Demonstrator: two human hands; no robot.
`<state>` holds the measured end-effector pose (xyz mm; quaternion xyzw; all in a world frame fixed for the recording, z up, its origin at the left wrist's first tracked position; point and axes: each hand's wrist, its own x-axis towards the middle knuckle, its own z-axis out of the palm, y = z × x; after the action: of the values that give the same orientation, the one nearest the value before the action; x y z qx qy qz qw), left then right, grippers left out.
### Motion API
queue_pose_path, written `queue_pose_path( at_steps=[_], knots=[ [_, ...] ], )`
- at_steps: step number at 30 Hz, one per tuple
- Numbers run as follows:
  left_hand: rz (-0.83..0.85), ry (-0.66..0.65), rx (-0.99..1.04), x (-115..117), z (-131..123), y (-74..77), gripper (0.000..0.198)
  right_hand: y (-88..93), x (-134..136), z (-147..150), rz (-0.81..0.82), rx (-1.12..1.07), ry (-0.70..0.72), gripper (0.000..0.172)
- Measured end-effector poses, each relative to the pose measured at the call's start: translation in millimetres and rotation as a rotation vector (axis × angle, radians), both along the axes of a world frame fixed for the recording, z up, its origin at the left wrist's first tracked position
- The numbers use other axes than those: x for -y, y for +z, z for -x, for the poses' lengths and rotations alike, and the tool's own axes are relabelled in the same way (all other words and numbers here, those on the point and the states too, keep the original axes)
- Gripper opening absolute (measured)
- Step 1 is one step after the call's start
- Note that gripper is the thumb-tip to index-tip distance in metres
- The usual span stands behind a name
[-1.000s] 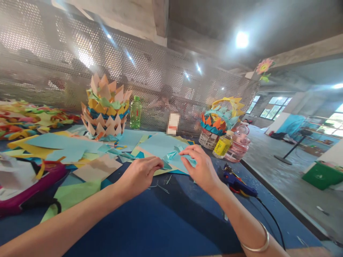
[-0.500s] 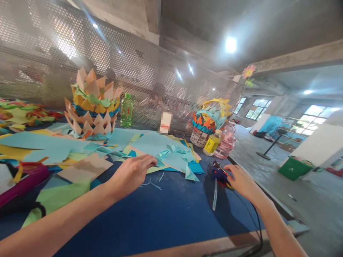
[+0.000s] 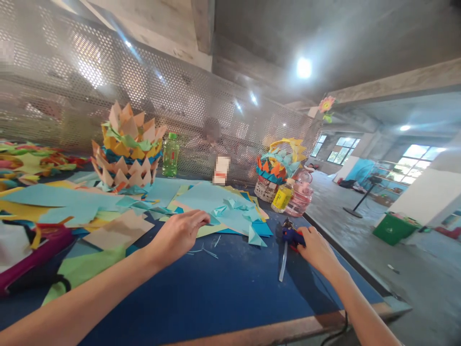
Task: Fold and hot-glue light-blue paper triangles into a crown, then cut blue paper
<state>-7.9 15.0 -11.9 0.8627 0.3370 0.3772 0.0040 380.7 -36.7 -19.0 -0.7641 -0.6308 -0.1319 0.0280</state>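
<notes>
My right hand (image 3: 317, 247) is closed round the handle of a blue glue gun (image 3: 289, 235) that lies on the blue table (image 3: 223, 293), a clear glue stick (image 3: 283, 262) poking out of its back. My left hand (image 3: 180, 233) rests on the table at the edge of the light-blue paper sheets (image 3: 212, 199), fingers pinched on a small folded blue piece. Several folded blue paper triangles (image 3: 252, 226) lie between my two hands.
Two stacked paper crowns (image 3: 126, 154) stand at the back left beside a green bottle (image 3: 170, 154). A paper basket (image 3: 277, 168), a yellow-labelled bottle (image 3: 282, 196) and a pink jar (image 3: 298, 194) stand at the back right. Coloured sheets and a magenta bag (image 3: 32, 257) cover the left. A perforated metal screen (image 3: 180, 105) runs behind.
My right hand let go of the blue folded paper, swung right to the glue gun and closed on its handle. My left hand stayed by the paper.
</notes>
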Motion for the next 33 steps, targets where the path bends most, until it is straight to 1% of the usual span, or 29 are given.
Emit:
queue_pose_path(
  at_steps=[2, 4, 7, 10, 12, 15, 17, 20, 22, 25, 29, 33],
  knots=[
    [-0.005, -0.005, 0.013, 1.0, -0.3, 0.9, 0.024, 0.5, 0.8, -1.1, -0.036, -0.006, 0.016, 0.037],
    [-0.016, -0.003, 0.021, 2.1, -0.7, 1.6, 0.024, 2.7, 0.2, 1.3, -0.129, -0.058, 0.072, 0.032],
    [-0.025, 0.009, 0.02, 2.9, -1.0, 2.1, 0.022, 10.8, -5.0, 13.9, -0.315, -0.212, 0.248, 0.026],
    [-0.044, 0.013, 0.022, 2.3, -0.6, 1.9, 0.022, 24.6, -12.8, 39.9, -0.423, -0.396, 0.438, 0.028],
    [-0.056, 0.019, 0.02, 1.4, 0.3, 1.7, 0.023, 34.5, -17.8, 62.6, -0.399, -0.535, 0.559, 0.032],
    [-0.066, 0.048, -0.001, -0.5, 3.0, 2.0, 0.024, 44.0, -25.5, 96.3, -0.22, -0.744, 0.698, 0.032],
    [-0.064, 0.084, -0.037, -1.8, 5.6, 3.0, 0.025, 44.0, -31.2, 113.9, -0.125, -0.865, 0.766, 0.034],
    [-0.074, 0.132, -0.1, -3.7, 9.9, 4.8, 0.027, 34.8, -38.2, 129.2, -0.042, -0.99, 0.82, 0.036],
    [-0.1, 0.15, -0.13, -4.7, 12.0, 5.6, 0.029, 26.0, -39.4, 132.5, -0.013, -1.0, 0.827, 0.035],
    [-0.128, 0.153, -0.143, -5.6, 13.2, 5.3, 0.03, 15.6, -35.0, 131.0, -0.014, -0.938, 0.829, 0.032],
    [-0.13, 0.139, -0.144, -6.6, 12.3, 3.4, 0.03, 10.1, -26.9, 126.7, -0.044, -0.833, 0.852, 0.026],
    [-0.156, 0.134, -0.198, -6.5, 11.9, 1.4, 0.031, 7.3, -25.0, 125.7, -0.065, -0.751, 0.901, 0.021]
  ],
)
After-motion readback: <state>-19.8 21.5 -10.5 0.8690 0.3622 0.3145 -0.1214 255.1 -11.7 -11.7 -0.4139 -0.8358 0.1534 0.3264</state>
